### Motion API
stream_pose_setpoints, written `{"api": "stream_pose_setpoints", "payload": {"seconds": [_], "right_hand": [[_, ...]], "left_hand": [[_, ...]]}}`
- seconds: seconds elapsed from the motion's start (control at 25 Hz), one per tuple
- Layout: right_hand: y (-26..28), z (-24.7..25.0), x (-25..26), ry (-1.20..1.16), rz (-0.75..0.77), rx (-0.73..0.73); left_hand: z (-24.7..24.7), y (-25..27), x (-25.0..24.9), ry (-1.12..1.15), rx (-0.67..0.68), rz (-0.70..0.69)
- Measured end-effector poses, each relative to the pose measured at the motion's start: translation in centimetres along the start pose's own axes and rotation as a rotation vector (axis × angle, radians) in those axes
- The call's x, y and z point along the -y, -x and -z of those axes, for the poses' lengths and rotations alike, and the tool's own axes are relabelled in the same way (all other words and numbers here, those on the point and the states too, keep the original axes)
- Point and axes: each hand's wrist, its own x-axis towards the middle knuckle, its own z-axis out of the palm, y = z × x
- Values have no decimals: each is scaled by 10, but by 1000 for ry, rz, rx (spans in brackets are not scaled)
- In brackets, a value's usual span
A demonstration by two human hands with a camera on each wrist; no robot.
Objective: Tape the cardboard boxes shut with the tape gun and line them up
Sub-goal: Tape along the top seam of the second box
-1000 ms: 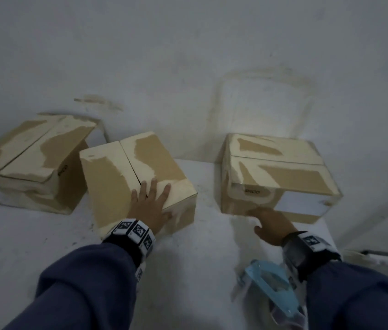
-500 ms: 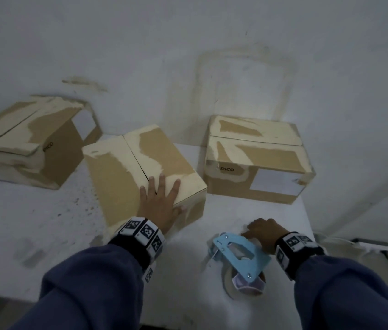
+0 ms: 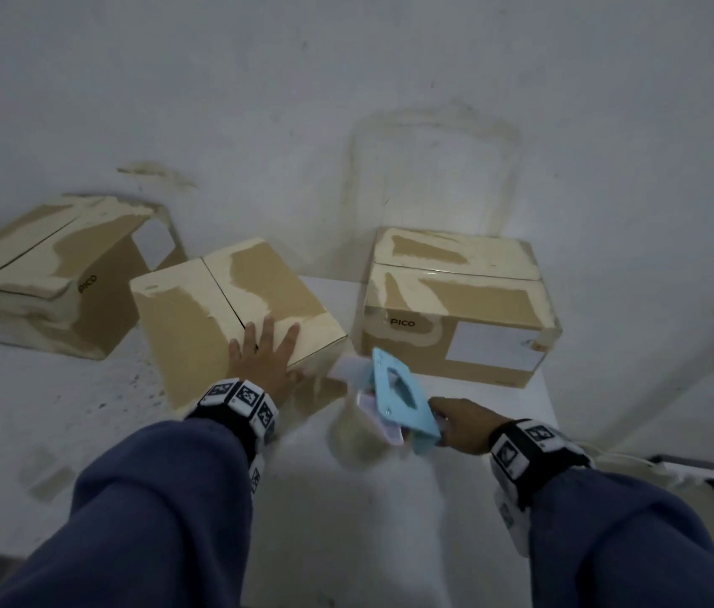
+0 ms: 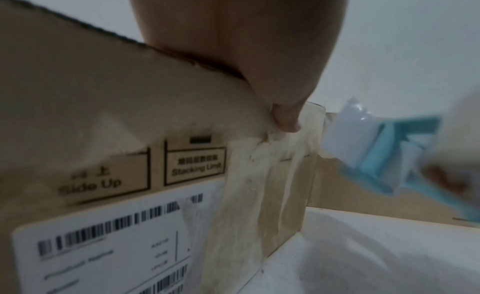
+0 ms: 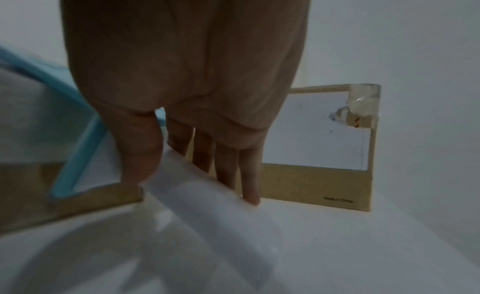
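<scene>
Three cardboard boxes sit on a white table (image 3: 96, 414) against a pale wall (image 3: 346, 103). The left box (image 3: 52, 274) lies far left, turned at an angle. The middle box (image 3: 223, 318) is also turned, its flaps closed with a seam running along the top. The left hand (image 3: 265, 364) lies flat on its near right corner, fingers spread. The right box (image 3: 456, 305) stands square at the far right, a white label on its near face. The right hand (image 3: 462, 425) grips the blue tape gun (image 3: 394, 399), blurred, lifted just near the gap between the middle and right boxes.
</scene>
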Motion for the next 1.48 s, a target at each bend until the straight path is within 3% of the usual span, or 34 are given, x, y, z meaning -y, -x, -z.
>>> {"api": "stream_pose_setpoints", "payload": {"seconds": [0.2,0.32,0.44,0.52,0.6,0.68,0.76,0.8,0.96,1.2,1.48], "right_hand": [[7,37,36,-841,103,-129],[10,54,68,-1044,163,-199],[6,64,97,-1164,265,-256],[0,72,118,-1216,286,-228],[-7,78,138,-1244,333,-199],[-14,84,158,-1247,385,-190],[-22,88,178,-1223,399,-201],[-27,89,187,-1210,400,-213],[-48,85,209,-1178,435,-289],[-79,73,224,-1249,476,-381],[-102,63,242,-1116,332,-467]], "left_hand": [[-2,3,-5,-6,-20,12],[3,10,-9,-4,18,-1],[31,15,-2,137,113,-100],[59,14,13,613,66,-36],[81,10,30,1156,30,187],[96,8,49,1588,218,303],[108,3,67,1880,414,257],[115,-2,77,1961,435,221],[131,-34,106,1983,344,145],[121,-72,125,2015,520,176],[116,-108,141,1841,494,159]]}}
